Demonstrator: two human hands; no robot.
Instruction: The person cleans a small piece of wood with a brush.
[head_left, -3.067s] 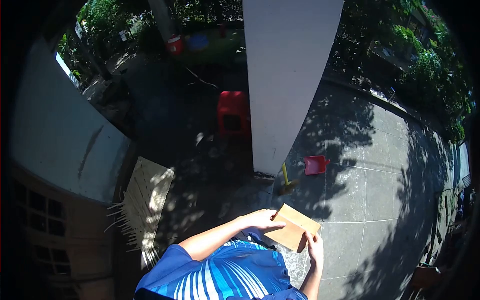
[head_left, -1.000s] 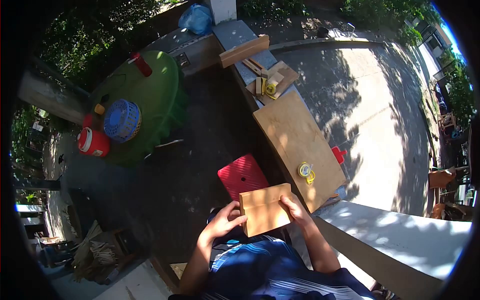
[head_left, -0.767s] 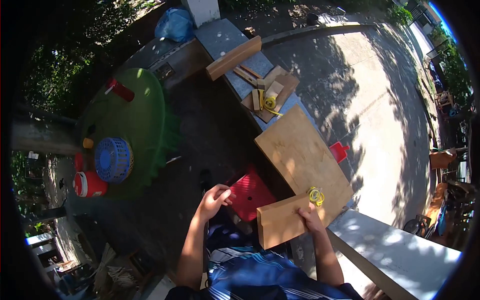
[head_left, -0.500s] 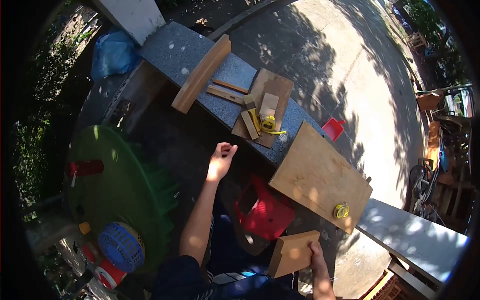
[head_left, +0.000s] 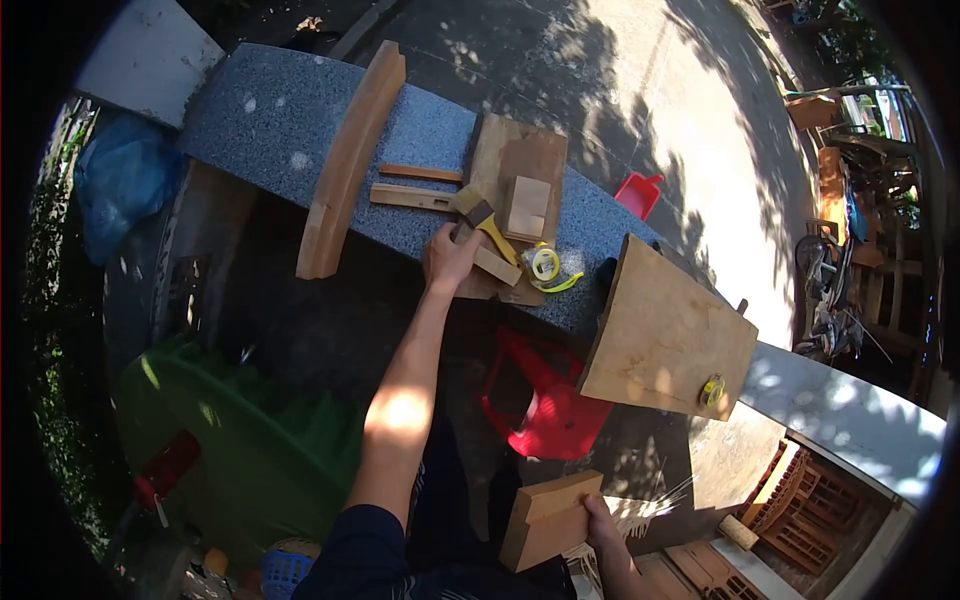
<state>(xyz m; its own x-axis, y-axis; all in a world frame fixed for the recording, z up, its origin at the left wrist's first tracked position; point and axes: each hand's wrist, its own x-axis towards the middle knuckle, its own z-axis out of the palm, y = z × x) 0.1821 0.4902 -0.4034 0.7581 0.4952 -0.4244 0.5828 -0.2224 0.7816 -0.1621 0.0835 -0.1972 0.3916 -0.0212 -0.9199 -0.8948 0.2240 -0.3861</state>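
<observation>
Two hands that shared one piece of wood a second ago are now apart in the head view. The right hand (head_left: 603, 523) alone grips the stepped wooden block (head_left: 548, 525), thumb on its face, low in front of the body and clear of the tabletop (head_left: 290, 110). The left hand (head_left: 447, 262) has let go of it and reached across to the speckled tabletop, where its fingers curl at the near-left end of a small wooden block (head_left: 494, 266); whether they have closed on it, I cannot tell. So the work seems split now: one hand simply keeps the larger piece, while the other is free among the loose things.

Around the left hand, the yellow-handled paintbrush (head_left: 497, 238) lies just beside the small block, and a yellow tape measure (head_left: 543, 263) sits just beyond it with some tape out. A pale rectangular offcut (head_left: 527, 208) rests on a flat brown board (head_left: 520, 150). Well to the right lies the plywood panel (head_left: 665, 330), with the red plastic stool (head_left: 560, 400) standing below its left edge.
</observation>
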